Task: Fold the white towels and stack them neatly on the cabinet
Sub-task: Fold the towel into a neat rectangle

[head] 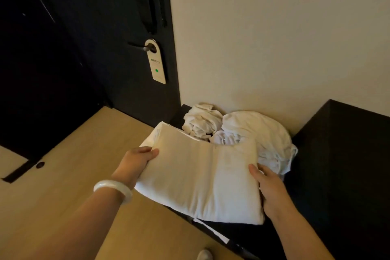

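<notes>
A folded white towel (200, 177) lies across the low black cabinet (238, 236), its left part hanging past the cabinet's edge. My left hand (135, 162), with a pale bangle on the wrist, grips the towel's left edge, thumb on top. On the towel's right edge my right hand (268, 188) holds it, thumb on top and fingers hidden beneath. Behind it, against the wall, sit two crumpled white towels: a small rolled one (200, 122) and a larger heap (263, 137).
A taller black cabinet block (341, 164) rises on the right. A dark door (109, 38) with a hanging door tag (156, 63) stands at the left, above the wooden floor (69, 186). A cream wall (274, 38) backs the cabinet.
</notes>
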A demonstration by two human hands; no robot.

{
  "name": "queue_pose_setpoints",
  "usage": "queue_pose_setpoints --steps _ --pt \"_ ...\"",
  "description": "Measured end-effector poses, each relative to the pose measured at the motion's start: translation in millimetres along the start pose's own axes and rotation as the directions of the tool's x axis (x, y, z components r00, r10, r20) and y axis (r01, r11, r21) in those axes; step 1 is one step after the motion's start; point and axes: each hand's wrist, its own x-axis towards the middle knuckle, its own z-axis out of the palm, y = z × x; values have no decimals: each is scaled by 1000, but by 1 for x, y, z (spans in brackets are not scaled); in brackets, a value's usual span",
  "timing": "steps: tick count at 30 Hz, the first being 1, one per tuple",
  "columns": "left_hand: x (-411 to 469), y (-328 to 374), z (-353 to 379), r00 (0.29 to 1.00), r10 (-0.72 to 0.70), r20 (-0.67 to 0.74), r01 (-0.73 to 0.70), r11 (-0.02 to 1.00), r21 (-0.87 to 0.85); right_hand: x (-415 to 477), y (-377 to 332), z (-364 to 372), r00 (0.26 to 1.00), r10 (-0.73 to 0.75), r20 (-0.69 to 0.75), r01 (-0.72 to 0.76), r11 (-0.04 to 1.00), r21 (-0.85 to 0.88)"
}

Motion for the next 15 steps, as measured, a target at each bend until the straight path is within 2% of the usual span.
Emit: queue_pose_setpoints --steps 8,15 --pt "97 -19 -1 1000 -25 -6 25 995 94 54 42 58 993 113 -16 -111 987 113" --pt "184 -3 -21 988 -26 151 3 989 147 86 63 93 989 119 -91 -94 966 243"
